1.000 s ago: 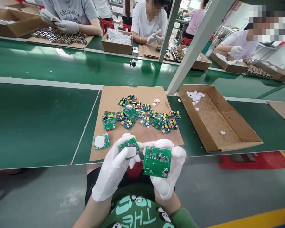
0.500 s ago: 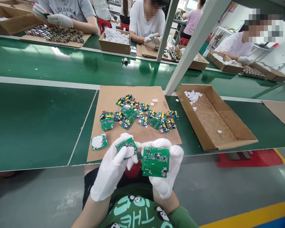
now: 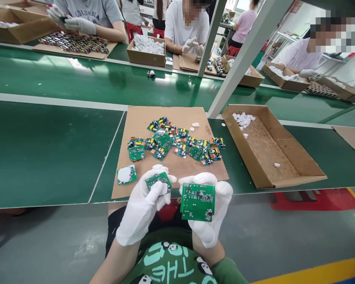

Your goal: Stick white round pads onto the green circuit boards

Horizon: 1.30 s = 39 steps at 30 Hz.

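Note:
My left hand (image 3: 143,205), in a white glove, is closed on a small green circuit board (image 3: 156,180), with the thumb lying across its face. My gloved right hand (image 3: 217,209) grips another green circuit board (image 3: 198,201) by its edges, flat solder side towards me. A second edge shows along that board's left side; whether two boards are stacked, I cannot tell. A gap separates the two hands, both just over the table's front edge. Beyond them, several circuit boards (image 3: 162,139) lie heaped on a cardboard sheet (image 3: 177,112). One board (image 3: 133,172) at the sheet's lower left carries a white disc (image 3: 124,174).
To the right stands a shallow cardboard box (image 3: 284,157) with small white pieces (image 3: 243,119). A slanting metal post (image 3: 239,67) rises behind it. Across the green conveyor belt (image 3: 85,79), people in gloves sit by boxes and boards. A small part (image 3: 151,74) rides the belt.
My right hand has drawn slightly away from the left, opening a gap between them. Both still hold their boards. The small part on the belt has moved left. The whole view has shifted a little.

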Available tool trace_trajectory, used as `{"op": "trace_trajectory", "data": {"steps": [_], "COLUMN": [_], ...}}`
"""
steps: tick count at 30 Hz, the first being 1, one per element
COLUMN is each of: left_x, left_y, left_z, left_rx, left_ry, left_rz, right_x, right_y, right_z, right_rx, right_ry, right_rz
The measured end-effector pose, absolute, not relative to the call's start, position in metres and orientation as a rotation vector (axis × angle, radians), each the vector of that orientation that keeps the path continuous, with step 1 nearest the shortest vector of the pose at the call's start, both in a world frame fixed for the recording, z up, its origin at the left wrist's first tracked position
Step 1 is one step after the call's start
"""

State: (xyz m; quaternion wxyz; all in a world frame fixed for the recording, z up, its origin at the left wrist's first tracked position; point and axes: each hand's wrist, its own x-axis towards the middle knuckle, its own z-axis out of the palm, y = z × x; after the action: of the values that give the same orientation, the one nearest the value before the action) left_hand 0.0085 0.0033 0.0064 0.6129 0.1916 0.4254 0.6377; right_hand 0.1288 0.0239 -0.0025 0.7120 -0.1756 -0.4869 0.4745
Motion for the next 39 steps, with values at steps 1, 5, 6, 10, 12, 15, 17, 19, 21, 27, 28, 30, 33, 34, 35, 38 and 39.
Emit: {"op": "trace_trajectory", "data": {"steps": [1, 5, 6, 10, 12, 15, 17, 19, 21, 27, 28, 30, 33, 34, 35, 38, 39], "left_x": [0.0085, 0.0075, 0.0071, 0.0062, 0.0067, 0.0077, 0.0079, 0.0075, 0.0067, 0.0047, 0.0047, 0.0052, 0.0073, 0.0081, 0.0090, 0.0102, 0.0101], "left_y": [0.0031, 0.0019, 0.0017, 0.0017, 0.0019, 0.0019, 0.0021, 0.0027, 0.0035, 0.0025, 0.0017, 0.0005, 0.0005, 0.0012, 0.0020, 0.0045, 0.0049], "left_z": [0.0062, 0.0060, 0.0060, 0.0055, 0.0052, 0.0049, 0.0050, 0.0057, 0.0071, 0.0059, 0.0045, 0.0022, 0.0026, 0.0038, 0.0054, 0.0101, 0.0110], "left_rx": [0.443, 0.381, 0.371, 0.416, 0.440, 0.471, 0.501, 0.514, 0.494, 0.513, 0.514, 0.515, 0.566, 0.585, 0.599, 0.631, 0.635], "left_ry": [0.978, 0.966, 0.956, 0.949, 0.981, 1.007, 1.008, 0.979, 0.923, 0.856, 0.874, 0.926, 0.971, 0.977, 0.980, 0.953, 0.934], "left_rz": [1.461, 1.394, 1.385, 1.405, 1.411, 1.393, 1.371, 1.347, 1.335, 1.321, 1.325, 1.341, 1.351, 1.348, 1.344, 1.333, 1.331], "right_x": [0.1288, 0.1285, 0.1284, 0.1282, 0.1283, 0.1281, 0.1276, 0.1271, 0.1270, 0.1295, 0.1299, 0.1303, 0.1303, 0.1302, 0.1301, 0.1297, 0.1296], "right_y": [0.0240, 0.0244, 0.0244, 0.0240, 0.0239, 0.0242, 0.0243, 0.0240, 0.0233, 0.0230, 0.0232, 0.0236, 0.0240, 0.0242, 0.0244, 0.0249, 0.0250], "right_z": [-0.0027, -0.0021, -0.0018, -0.0008, -0.0010, -0.0017, -0.0020, -0.0020, -0.0020, -0.0030, -0.0028, -0.0019, 0.0001, 0.0006, 0.0011, 0.0012, 0.0009], "right_rx": [-0.408, -0.414, -0.405, -0.428, -0.443, -0.419, -0.387, -0.374, -0.391, -0.419, -0.423, -0.424, -0.397, -0.386, -0.375, -0.348, -0.350], "right_ry": [-1.084, -1.067, -1.063, -1.063, -1.065, -1.063, -1.056, -1.040, -1.030, -1.061, -1.064, -1.071, -1.066, -1.057, -1.047, -1.032, -1.035], "right_rz": [1.045, 1.043, 1.046, 1.034, 1.033, 1.050, 1.068, 1.084, 1.089, 1.071, 1.066, 1.066, 1.083, 1.091, 1.102, 1.132, 1.133]}}
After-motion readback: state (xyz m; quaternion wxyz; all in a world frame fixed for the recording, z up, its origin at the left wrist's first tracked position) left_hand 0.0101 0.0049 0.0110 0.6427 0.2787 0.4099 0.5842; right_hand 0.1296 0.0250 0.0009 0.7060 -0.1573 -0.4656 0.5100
